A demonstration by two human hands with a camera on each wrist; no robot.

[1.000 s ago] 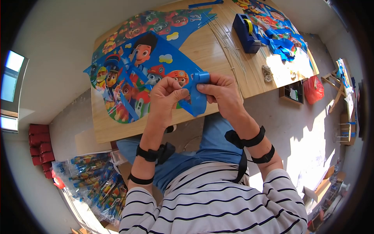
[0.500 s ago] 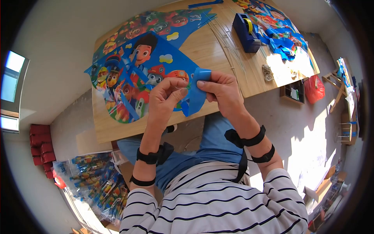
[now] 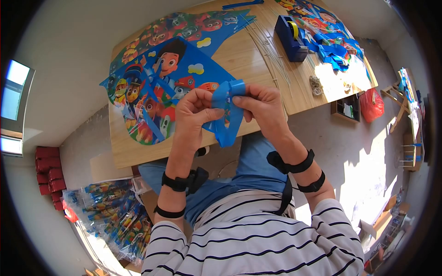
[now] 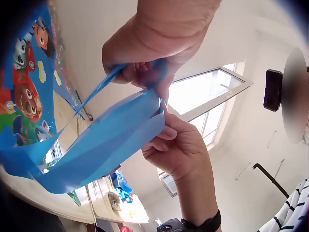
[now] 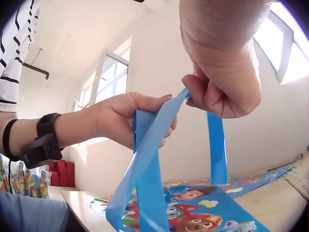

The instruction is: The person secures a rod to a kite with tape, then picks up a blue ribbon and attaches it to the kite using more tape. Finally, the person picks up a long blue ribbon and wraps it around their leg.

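Observation:
A blue plastic ribbon (image 3: 225,135) hangs in a loop between both hands, above the near edge of the table. My left hand (image 3: 192,112) pinches one part of it between thumb and fingers. Close beside it, the right hand (image 3: 264,108) pinches the ribbon's upper end. In the left wrist view the ribbon (image 4: 104,145) drops in long folds toward the table. Seen from the right wrist, two lengths of ribbon (image 5: 149,183) hang down near the left hand (image 5: 120,116). Under the hands lie printed cartoon sheets (image 3: 195,69) with blue strips across them.
A dark blue tape dispenser (image 3: 291,39) stands on the wooden table (image 3: 244,50), beside several thin rods (image 3: 269,46). Tangled blue ribbons (image 3: 334,53) lie on more printed sheets at the right. Bagged printed items (image 3: 113,218) lie at lower left; a red bag (image 3: 370,106) is beyond the table.
Half a second ago the ribbon hung from the right hand, with the left fingers apart from it. Now the left hand pinches it too, and the ribbon has spread into a loop.

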